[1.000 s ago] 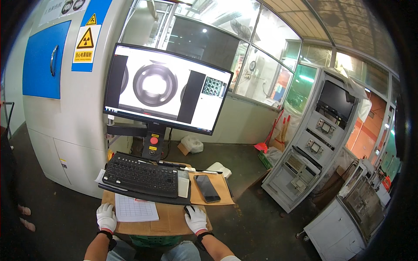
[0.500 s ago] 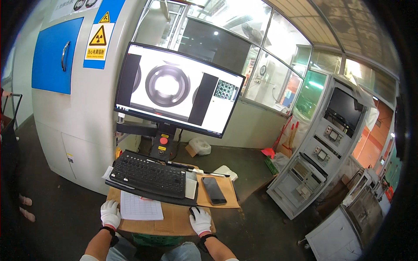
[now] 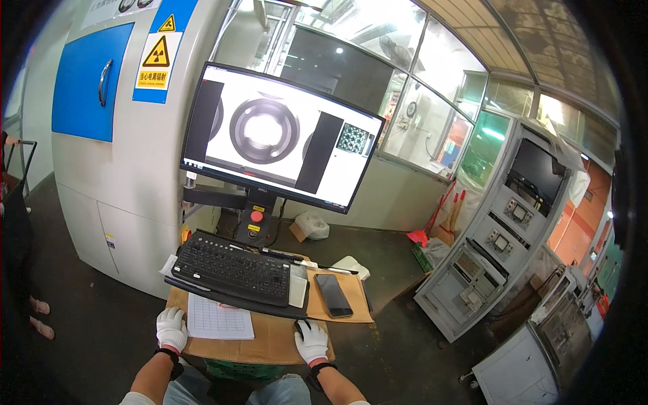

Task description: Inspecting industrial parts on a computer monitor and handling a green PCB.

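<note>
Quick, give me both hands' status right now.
Left hand: gloved, resting flat on the desk edge, holding nothing.
Right hand: gloved, lying over a dark mouse.

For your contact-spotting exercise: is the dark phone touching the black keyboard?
Apart. The head view shows the phone lying on cardboard right of the keyboard, with a pale strip between them.

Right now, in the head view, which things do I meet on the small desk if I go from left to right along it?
Left hand → paper sheet with a printed grid → black keyboard → right hand → dark phone lying flat.
</note>
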Demonstrator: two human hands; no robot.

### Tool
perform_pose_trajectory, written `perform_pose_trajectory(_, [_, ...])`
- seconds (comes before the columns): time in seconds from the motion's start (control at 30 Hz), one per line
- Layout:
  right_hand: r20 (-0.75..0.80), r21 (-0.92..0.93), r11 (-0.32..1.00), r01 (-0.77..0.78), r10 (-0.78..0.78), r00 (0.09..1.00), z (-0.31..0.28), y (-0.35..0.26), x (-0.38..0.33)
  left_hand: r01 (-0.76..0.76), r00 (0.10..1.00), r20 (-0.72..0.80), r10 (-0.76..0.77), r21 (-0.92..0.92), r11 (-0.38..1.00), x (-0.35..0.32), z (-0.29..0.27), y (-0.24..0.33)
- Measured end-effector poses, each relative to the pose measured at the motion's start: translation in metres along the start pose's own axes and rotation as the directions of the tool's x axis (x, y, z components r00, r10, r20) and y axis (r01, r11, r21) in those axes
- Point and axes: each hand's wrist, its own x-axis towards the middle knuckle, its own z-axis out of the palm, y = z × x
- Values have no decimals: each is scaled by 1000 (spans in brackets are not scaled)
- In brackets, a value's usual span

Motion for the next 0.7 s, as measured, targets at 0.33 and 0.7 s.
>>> perform_pose_trajectory(0.33, [20, 1, 1000, -8, 8, 1000, -5, -3, 1, 13, 1000, 28, -13, 1, 1000, 0, 3, -3])
perform_pose_trajectory(0.7, [-8, -5, 1000, 15, -15, 1000, 0, 0, 0, -11, 1000, -11, 11, -23, 1000, -1, 5, -5])
